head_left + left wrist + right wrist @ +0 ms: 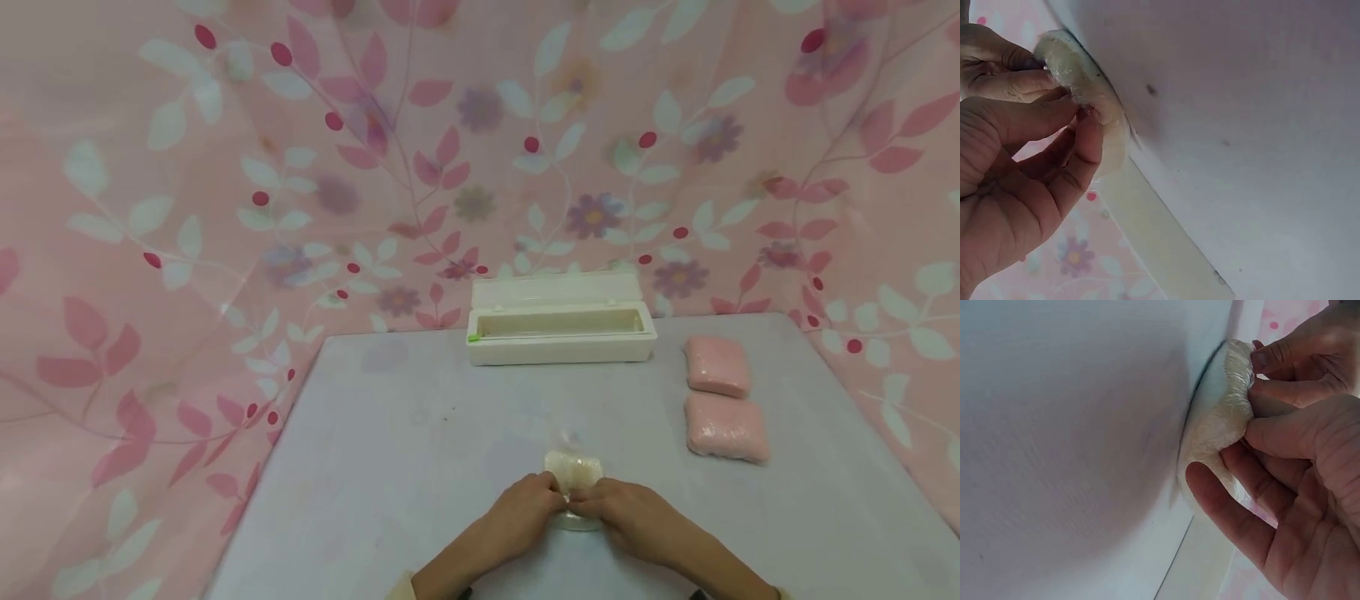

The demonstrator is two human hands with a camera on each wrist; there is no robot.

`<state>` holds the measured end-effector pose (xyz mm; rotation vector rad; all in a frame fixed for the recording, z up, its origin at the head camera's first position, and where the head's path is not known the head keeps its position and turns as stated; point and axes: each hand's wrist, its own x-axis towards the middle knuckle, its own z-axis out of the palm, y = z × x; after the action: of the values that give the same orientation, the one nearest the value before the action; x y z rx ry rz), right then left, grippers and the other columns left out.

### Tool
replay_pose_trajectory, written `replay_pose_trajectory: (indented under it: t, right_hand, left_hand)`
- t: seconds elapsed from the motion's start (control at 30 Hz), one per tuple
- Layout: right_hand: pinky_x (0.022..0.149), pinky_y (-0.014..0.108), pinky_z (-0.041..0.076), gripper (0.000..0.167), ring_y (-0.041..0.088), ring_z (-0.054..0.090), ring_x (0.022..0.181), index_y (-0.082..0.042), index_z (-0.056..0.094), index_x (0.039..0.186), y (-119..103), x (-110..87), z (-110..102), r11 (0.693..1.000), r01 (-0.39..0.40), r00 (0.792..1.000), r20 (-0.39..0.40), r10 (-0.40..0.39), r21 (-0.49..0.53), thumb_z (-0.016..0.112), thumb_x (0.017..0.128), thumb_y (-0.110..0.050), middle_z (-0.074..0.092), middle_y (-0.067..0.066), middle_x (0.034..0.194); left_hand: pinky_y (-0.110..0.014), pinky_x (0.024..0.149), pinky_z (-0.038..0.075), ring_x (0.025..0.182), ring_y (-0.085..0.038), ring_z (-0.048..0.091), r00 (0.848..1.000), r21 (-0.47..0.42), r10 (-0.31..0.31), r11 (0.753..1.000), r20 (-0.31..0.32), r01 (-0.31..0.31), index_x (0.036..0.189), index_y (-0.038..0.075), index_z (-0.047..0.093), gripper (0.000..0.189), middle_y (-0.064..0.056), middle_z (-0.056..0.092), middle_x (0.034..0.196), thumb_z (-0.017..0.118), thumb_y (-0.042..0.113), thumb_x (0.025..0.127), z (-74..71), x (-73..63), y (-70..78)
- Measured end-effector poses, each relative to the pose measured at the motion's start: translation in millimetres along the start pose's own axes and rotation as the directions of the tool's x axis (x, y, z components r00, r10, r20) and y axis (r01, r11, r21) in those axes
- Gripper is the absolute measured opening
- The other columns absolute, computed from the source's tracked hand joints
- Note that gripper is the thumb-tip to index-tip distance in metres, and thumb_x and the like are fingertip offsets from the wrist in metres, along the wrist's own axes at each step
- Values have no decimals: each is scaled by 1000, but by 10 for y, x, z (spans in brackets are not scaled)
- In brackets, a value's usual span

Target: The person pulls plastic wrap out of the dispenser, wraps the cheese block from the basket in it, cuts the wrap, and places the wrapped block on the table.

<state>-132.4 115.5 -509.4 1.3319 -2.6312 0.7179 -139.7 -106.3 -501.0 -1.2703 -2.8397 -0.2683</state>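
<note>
In the head view, a cream-coloured block (pixel 574 468) wrapped in clear cling film lies on the table near its front. My left hand (pixel 525 510) pinches the film on its left side between thumb and fingertips. From the right, my right hand (pixel 628 510) pinches the film close beside it, the two thumbs nearly meeting. The left wrist view gives the crinkled film along the block (pixel 1107 112) at the left fingertips. Seen from the right wrist, the film bunches over the block (pixel 1213 419), with some right fingers spread along its side. The block's exact kind cannot be told.
A long white cling film dispenser (pixel 562 348) with its lid raised stands at the table's back edge, a small green slider (pixel 473 338) at its left end. Two film-wrapped pink blocks (pixel 717 365) lie at the right, one before the other. Behind hangs a flowered pink curtain (pixel 480 150).
</note>
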Motion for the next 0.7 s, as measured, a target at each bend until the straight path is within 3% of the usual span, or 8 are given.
replay_pose_trajectory:
  t: [0.13,0.2,0.37,0.43,0.53,0.63,0.7]
  right_hand:
    - [74,31,53,33,9,64,95,-16,75,113,35,16,-16,995,-43,998,50,39,85,65,88,2,70,-4,108]
    - [76,32,53,30,8,63,98,-18,74,115,71,25,-51,987,-54,997,59,45,150,64,91,-2,70,-6,109]
    - [72,29,54,26,8,64,96,-15,71,119,162,-12,-209,914,-134,990,5,143,384,65,94,-8,70,-4,112]
    - [68,27,54,30,8,65,93,-14,68,124,203,-7,-285,881,-175,974,-53,219,439,66,94,-9,71,0,112]
    - [64,28,54,39,10,67,90,-17,63,131,263,-5,-396,856,-224,929,-164,332,466,69,93,-10,71,1,109]
    - [63,28,55,43,11,68,87,-20,61,131,317,-21,-492,854,-249,890,-241,388,458,71,91,-9,70,-3,104]
    - [62,28,55,42,11,69,87,-21,62,129,342,-38,-541,861,-274,876,-258,407,429,72,90,-11,70,-6,103]
  left_hand:
    - [-15,61,39,73,-4,49,1000,-4,16,1000,17,-15,97,20,79,20,5,58,88,72,7,84,32,3,-16]
    - [-15,59,39,73,-6,48,1000,23,-8,1000,26,8,93,16,77,14,4,57,87,74,7,83,12,10,7]
    - [-20,49,35,66,-9,46,992,144,-120,982,-28,123,81,13,71,5,3,52,79,76,11,80,-92,76,223]
    - [-22,45,32,61,-10,45,980,167,-183,967,-84,194,79,13,68,10,2,50,75,75,17,84,-130,122,321]
    - [-24,43,32,57,-11,46,949,187,-281,934,-144,305,81,13,65,21,1,50,71,72,32,90,-126,203,447]
    - [-27,42,35,56,-14,49,921,243,-354,890,-164,385,87,14,65,36,0,50,71,68,50,89,-62,290,562]
    - [-27,43,37,57,-15,50,911,304,-376,859,-171,412,92,15,67,49,0,50,71,64,63,85,1,342,623]
